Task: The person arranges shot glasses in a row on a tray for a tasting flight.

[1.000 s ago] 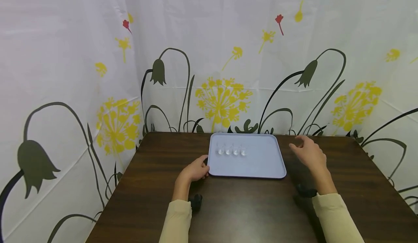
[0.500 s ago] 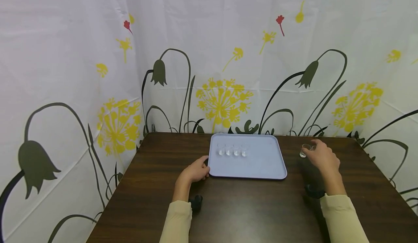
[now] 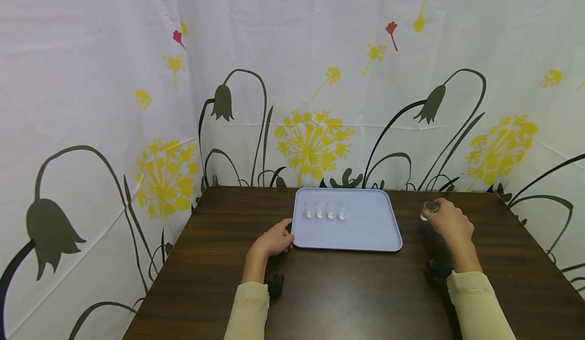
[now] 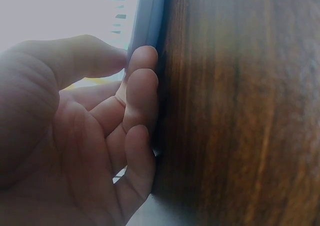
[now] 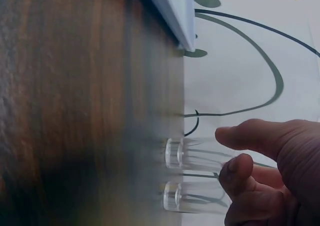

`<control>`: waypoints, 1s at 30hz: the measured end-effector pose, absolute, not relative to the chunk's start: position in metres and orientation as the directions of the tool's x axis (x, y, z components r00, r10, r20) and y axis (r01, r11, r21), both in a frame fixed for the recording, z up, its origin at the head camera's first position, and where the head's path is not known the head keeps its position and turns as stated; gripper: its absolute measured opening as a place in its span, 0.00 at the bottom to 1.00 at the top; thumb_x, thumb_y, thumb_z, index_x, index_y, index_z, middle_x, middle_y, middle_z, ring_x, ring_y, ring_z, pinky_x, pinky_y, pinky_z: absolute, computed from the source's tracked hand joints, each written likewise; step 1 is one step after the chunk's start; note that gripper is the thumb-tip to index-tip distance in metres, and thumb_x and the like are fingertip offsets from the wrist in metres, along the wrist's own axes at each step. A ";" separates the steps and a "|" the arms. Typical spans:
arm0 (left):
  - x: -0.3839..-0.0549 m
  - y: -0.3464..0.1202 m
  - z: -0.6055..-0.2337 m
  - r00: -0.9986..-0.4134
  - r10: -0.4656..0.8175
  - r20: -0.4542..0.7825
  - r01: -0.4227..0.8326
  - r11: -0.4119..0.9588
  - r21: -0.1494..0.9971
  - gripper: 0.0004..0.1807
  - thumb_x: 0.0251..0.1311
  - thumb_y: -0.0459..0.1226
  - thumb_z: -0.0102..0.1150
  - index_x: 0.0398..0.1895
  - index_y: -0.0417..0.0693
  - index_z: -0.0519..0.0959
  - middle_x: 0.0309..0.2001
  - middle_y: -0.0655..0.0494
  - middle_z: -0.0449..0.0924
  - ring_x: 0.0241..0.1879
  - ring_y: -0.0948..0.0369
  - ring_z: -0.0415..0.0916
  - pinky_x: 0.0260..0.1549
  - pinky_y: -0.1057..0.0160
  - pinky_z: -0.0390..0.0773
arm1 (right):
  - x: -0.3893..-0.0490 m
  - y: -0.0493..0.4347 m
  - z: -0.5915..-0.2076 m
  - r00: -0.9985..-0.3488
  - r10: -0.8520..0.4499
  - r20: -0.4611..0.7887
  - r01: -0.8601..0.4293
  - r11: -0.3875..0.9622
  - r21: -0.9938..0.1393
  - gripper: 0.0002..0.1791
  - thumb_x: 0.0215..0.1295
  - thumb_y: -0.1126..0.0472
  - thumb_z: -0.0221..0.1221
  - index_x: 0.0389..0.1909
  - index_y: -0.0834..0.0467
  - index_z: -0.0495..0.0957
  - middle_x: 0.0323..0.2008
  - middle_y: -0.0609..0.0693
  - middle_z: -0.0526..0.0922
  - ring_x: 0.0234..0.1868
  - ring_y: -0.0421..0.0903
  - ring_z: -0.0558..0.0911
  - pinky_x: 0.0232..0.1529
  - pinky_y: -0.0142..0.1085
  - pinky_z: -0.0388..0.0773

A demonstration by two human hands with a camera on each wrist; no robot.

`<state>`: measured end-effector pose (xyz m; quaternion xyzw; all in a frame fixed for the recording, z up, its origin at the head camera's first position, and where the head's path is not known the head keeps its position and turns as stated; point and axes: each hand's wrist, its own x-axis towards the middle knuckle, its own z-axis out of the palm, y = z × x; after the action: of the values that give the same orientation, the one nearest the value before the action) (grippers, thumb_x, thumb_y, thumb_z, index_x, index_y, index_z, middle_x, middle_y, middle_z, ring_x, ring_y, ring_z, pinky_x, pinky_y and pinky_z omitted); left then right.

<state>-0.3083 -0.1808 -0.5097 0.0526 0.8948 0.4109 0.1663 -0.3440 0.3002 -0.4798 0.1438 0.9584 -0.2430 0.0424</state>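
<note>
My left hand [image 3: 273, 238] holds the left edge of a pale blue tray [image 3: 370, 228]; in the left wrist view its thumb [image 4: 95, 58] and curled fingertips meet at the tray's rim. Several small clear shot glasses [image 3: 331, 215] stand upright in a row on the tray's left half. Right of the tray, my right hand [image 3: 450, 222] pinches the rim of another clear shot glass [image 5: 192, 153] between thumb and finger. That glass is upright at table level. A second shot glass [image 5: 192, 197] stands close beside it, mostly hidden by the hand in the head view.
Everything is on a dark wood-grain table [image 3: 343, 294]. A white curtain [image 3: 292, 40] printed with flowers hangs just behind the table's back edge and along the left side. Dark wrist mounts [image 3: 275, 285] sit at both wrists.
My right hand has moved right from beside the tray to the shot glasses, and its thumb and finger have closed on one rim. The left hand and tray stay put.
</note>
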 end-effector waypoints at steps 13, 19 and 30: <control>-0.308 -0.181 -0.509 -0.937 0.233 -0.262 -0.056 0.638 0.768 0.37 0.73 0.33 0.53 0.83 0.37 0.60 0.30 0.51 0.83 0.27 0.59 0.77 0.33 0.62 0.72 | -0.347 0.285 -0.486 -0.968 0.237 -0.082 0.248 0.857 -0.452 0.32 0.75 0.48 0.59 0.71 0.64 0.70 0.60 0.73 0.81 0.51 0.74 0.83 0.46 0.65 0.74; -0.307 -0.181 -0.509 -0.935 0.231 -0.268 -0.064 0.635 0.769 0.37 0.73 0.33 0.54 0.84 0.38 0.60 0.30 0.51 0.82 0.28 0.59 0.77 0.34 0.62 0.72 | -0.346 0.282 -0.490 -0.971 0.210 -0.119 0.241 0.844 -0.479 0.33 0.76 0.45 0.59 0.73 0.61 0.69 0.63 0.74 0.78 0.57 0.76 0.80 0.48 0.66 0.74; -0.307 -0.181 -0.510 -0.937 0.227 -0.265 -0.063 0.635 0.770 0.37 0.72 0.33 0.54 0.84 0.37 0.60 0.30 0.52 0.82 0.27 0.59 0.77 0.33 0.62 0.72 | -0.351 0.280 -0.496 -0.978 0.186 -0.099 0.211 0.858 -0.469 0.33 0.76 0.45 0.55 0.75 0.57 0.70 0.66 0.73 0.78 0.59 0.79 0.79 0.49 0.69 0.74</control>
<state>-0.3069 -0.1806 -0.5098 0.0461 0.8879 0.4245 0.1711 -0.3509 0.2796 -0.4961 0.1030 0.9635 -0.2460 0.0251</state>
